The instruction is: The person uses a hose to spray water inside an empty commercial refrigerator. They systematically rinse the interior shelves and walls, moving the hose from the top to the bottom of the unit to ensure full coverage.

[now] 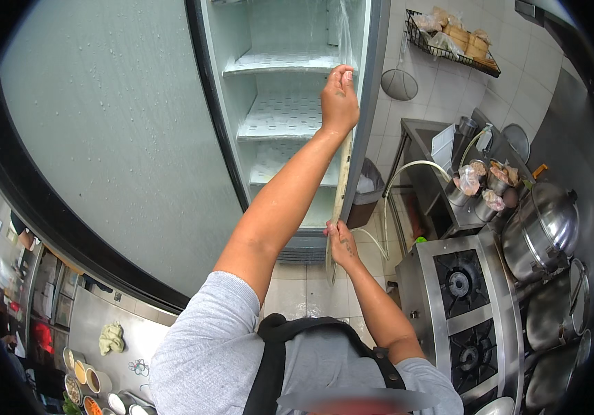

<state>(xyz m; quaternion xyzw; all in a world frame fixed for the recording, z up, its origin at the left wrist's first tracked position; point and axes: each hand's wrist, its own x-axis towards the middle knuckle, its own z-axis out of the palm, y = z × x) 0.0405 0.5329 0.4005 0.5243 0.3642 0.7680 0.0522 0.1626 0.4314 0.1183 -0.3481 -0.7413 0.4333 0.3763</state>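
Observation:
A tall glass-door refrigerator (374, 88) stands before me, its inside and wire-slotted shelves (281, 114) wet. My left hand (341, 104) is raised near the right inner wall, fingers curled around the end of a pale hose (421, 162), which the fingers mostly hide. A stream of water (346, 31) shows above that hand. Lower down, by the cabinet's bottom right corner, my right hand (343, 246) grips the hose, which hangs in a loop beneath it. Droplets cover the large glass door (115, 119) on the left.
On the right are a gas stove (449, 275), a large steel pot (538, 233) and a steel sink table (431, 171) with bagged food. A lined bin (367, 192) stands beside the refrigerator. Wet floor tiles (291, 290) lie below. At lower left, a steel counter (138, 337) holds several food containers.

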